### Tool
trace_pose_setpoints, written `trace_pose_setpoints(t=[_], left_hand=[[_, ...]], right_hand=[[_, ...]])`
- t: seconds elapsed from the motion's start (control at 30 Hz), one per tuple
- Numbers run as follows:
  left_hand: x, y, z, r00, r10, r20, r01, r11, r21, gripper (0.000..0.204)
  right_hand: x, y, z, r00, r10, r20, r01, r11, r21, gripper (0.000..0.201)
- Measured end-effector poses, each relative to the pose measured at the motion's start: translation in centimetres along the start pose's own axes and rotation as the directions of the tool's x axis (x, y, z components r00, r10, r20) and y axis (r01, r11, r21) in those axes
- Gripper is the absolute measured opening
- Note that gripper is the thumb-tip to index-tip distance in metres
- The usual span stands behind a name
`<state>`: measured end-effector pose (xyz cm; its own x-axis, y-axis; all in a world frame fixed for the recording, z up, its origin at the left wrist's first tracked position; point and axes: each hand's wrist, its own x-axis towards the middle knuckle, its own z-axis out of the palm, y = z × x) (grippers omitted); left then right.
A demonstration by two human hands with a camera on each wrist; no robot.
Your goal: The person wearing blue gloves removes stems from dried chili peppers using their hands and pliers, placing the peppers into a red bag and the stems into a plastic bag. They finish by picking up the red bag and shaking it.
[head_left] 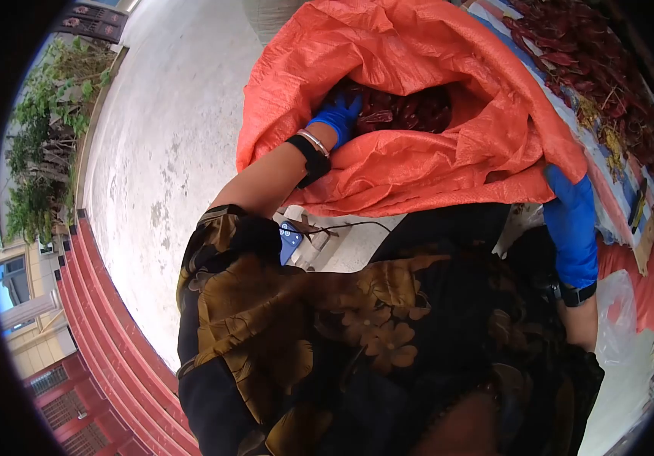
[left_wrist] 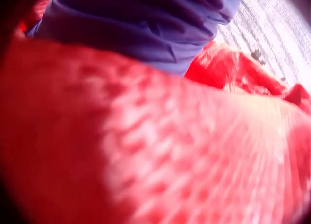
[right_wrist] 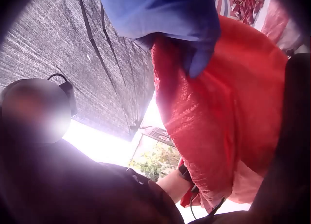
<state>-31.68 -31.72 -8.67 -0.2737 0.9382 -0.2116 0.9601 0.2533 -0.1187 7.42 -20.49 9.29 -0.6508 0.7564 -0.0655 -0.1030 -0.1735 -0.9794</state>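
An orange-red woven plastic sack (head_left: 395,175) gapes in front of me in the head view, with dark red dried chili peppers (head_left: 410,110) inside. My left hand (head_left: 337,120), in a blue glove, reaches into its mouth, fingers spread against the chilies at the left side; the fingertips are partly hidden. In the left wrist view the blurred sack (left_wrist: 184,151) covers most of that glove (left_wrist: 131,25). At the right, my gloved right hand (head_left: 572,220) grips the sack's rim. The right wrist view shows its fingers (right_wrist: 199,61) curled over the folded edge of the sack (right_wrist: 209,122).
More dried chilies (head_left: 570,53) lie heaped on a striped sheet (head_left: 600,163) at the upper right. A blue phone (head_left: 289,239) and a dark cord (head_left: 342,226) are below the sack. Red steps (head_left: 106,304) and shrubs (head_left: 38,167) border the concrete ground (head_left: 159,152) at left.
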Motion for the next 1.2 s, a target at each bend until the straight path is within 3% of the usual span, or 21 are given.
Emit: trace_pose_setpoints(t=[0.1,0.13,0.17,0.2,0.27,0.4,0.57,0.67,0.7,0.73,0.8,0.83,0.87,0.97,1.03,1.07,1.2], left_hand=[[2.4,0.9,-0.8,0.979,0.095,-0.179,-0.071,0.988,0.141,0.061],[5.0,0.7,0.9,0.979,0.101,-0.179,-0.077,0.988,0.136,0.061],[9.1,0.1,4.1,0.936,0.069,-0.346,-0.077,0.997,-0.008,0.056],[10.2,0.6,3.0,0.865,0.013,-0.502,-0.101,0.984,-0.149,0.051],[11.6,1.6,2.0,0.85,0.023,-0.526,-0.127,0.979,-0.162,0.051],[14.6,4.2,0.5,0.791,0.045,-0.61,-0.206,0.959,-0.195,0.05],[14.2,6.4,0.5,0.748,0.071,-0.66,-0.282,0.934,-0.219,0.049],[12.7,6.7,-0.3,0.726,0.075,-0.684,-0.307,0.925,-0.224,0.048],[11.1,6.9,-1.9,0.775,0.19,-0.603,-0.202,0.978,0.048,0.048],[10.0,6.4,-1.4,0.782,0.187,-0.594,-0.197,0.979,0.048,0.048],[7.7,3.6,-0.4,0.889,0.211,-0.407,-0.21,0.977,0.047,0.05],[7.5,1.5,-0.1,0.847,0.238,-0.476,-0.271,0.963,-0.001,0.049],[6.9,0.5,0.6,0.848,0.239,-0.474,-0.273,0.962,-0.002,0.049],[6.1,-1.3,0.4,0.929,0.223,-0.294,-0.251,0.966,-0.06,0.05],[5.7,-2.4,-0.7,0.964,0.204,-0.17,-0.222,0.971,-0.088,0.052],[5.6,-3.1,-1.4,0.975,0.194,-0.111,-0.205,0.974,-0.097,0.052],[5.1,-4.9,-6.3,0.975,0.16,0.153,-0.141,0.982,-0.124,0.056]], right_hand=[[-0.1,-0.4,0.8,0.999,0.024,-0.038,-0.021,0.997,0.07,0.042],[-0.1,-0.3,0.7,0.999,0.02,-0.034,-0.017,0.996,0.086,0.042],[-0.1,-0.2,0.6,1.0,0.014,-0.028,-0.011,0.995,0.101,0.041],[-0.1,-0.2,0.6,0.999,0.011,-0.033,-0.007,0.996,0.094,0.041],[-0.1,-0.2,0.5,0.999,0.017,-0.037,-0.017,1.0,-0.003,0.041],[-0.2,-0.6,0.7,0.995,0.034,-0.09,-0.035,0.999,-0.009,0.042],[0.1,-1.1,0.9,0.995,0.022,-0.101,-0.009,0.991,0.132,0.035],[0.3,-1.0,1.1,0.989,0.027,-0.147,-0.013,0.996,0.091,0.035],[0.3,-0.8,1.1,0.989,0.034,-0.144,-0.02,0.995,0.098,0.035],[0.4,-0.7,0.8,0.992,0.048,-0.114,-0.04,0.997,0.073,0.039],[0.7,-0.6,0.9,0.995,0.062,-0.076,-0.059,0.997,0.05,0.043],[0.7,-0.7,1.2,0.995,0.05,-0.084,-0.044,0.997,0.068,0.039],[0.7,-0.8,1.4,0.995,0.037,-0.097,-0.029,0.996,0.083,0.036],[0.8,-1.2,1.5,0.998,0.031,-0.054,-0.021,0.984,0.175,0.036],[0.4,-0.7,1.2,0.998,0.022,-0.051,-0.017,0.996,0.085,0.038],[0.3,-0.6,1.0,0.999,0.012,-0.051,-0.012,1.0,-0.005,0.039],[0.0,-0.4,1.3,0.999,0.011,-0.053,-0.008,0.998,0.06,0.038]])
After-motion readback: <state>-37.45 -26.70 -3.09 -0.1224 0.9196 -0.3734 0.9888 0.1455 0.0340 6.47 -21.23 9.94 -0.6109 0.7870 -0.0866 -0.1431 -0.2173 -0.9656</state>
